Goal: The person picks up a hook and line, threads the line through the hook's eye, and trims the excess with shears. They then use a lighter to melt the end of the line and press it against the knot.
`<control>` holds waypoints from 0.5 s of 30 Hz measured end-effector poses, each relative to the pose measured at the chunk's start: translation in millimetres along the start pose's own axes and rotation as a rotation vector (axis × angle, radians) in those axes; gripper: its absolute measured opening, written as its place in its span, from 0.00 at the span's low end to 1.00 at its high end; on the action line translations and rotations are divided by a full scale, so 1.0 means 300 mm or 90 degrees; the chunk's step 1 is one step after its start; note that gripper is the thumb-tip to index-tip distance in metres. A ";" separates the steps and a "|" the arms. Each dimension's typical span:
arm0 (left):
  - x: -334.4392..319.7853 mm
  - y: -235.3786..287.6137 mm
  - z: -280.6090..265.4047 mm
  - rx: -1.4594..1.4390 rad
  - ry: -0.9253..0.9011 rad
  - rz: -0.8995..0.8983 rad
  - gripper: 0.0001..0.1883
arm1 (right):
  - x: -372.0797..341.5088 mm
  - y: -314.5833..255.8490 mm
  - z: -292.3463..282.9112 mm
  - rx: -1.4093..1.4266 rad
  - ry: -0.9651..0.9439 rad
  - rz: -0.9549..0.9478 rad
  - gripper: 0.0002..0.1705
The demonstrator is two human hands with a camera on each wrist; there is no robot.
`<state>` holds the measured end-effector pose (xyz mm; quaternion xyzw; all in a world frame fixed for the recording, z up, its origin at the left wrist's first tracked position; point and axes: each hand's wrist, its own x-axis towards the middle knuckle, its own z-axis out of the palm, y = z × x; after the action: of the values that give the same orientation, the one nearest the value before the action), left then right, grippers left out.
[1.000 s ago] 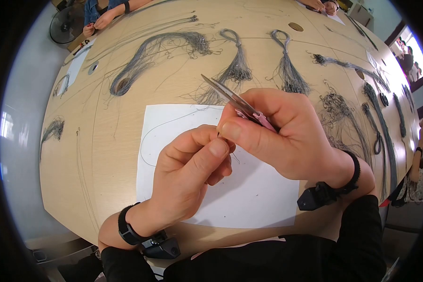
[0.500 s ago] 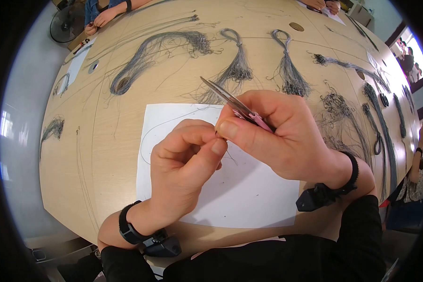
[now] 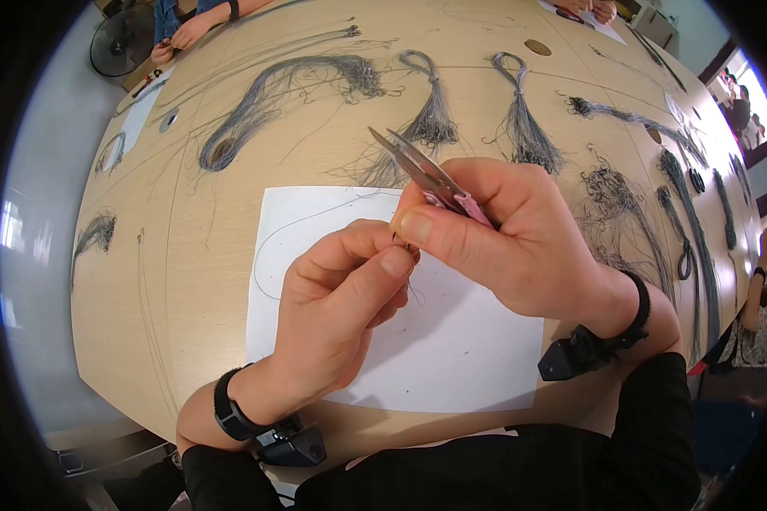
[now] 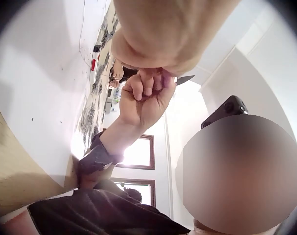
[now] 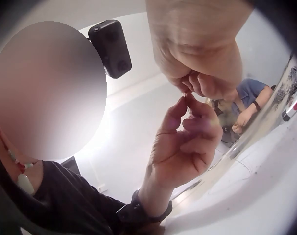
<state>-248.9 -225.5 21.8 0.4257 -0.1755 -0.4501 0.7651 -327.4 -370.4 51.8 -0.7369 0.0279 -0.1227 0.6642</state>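
My left hand pinches a small dark fishing hook between thumb and forefinger, most of it hidden by the fingertips. Pink-handled scissors lie in my right hand, blades pointing away to the upper left and slightly parted. That hand's thumb and forefinger meet right at the left fingertips, over the hook. Thin line curves across the white paper beneath both hands, and a short loop of it hangs below the fingers. The right wrist view shows the left fingertips meeting the right hand.
Bundles of hooked grey line lie beyond the paper, among them a looped bundle and a long curved one. More bundles line the right side. Other people's hands work at the far edge of the table.
The scissor blades came nearly together half a second ago and now stand wider apart. My left hand shifted slightly left and then back to the right. The hanging line moved a little.
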 end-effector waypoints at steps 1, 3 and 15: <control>0.001 -0.001 -0.001 0.000 0.000 0.000 0.06 | 0.001 0.001 0.000 0.000 0.000 0.000 0.08; 0.004 -0.006 -0.003 0.005 -0.007 0.026 0.06 | 0.002 0.004 -0.001 -0.006 -0.004 -0.002 0.07; 0.009 -0.010 -0.009 0.099 -0.003 0.108 0.06 | 0.002 0.009 0.001 -0.004 0.012 -0.001 0.08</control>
<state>-247.4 -227.2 17.6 0.4662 -0.2475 -0.3698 0.7647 -326.5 -370.6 49.3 -0.7380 0.0339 -0.1298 0.6613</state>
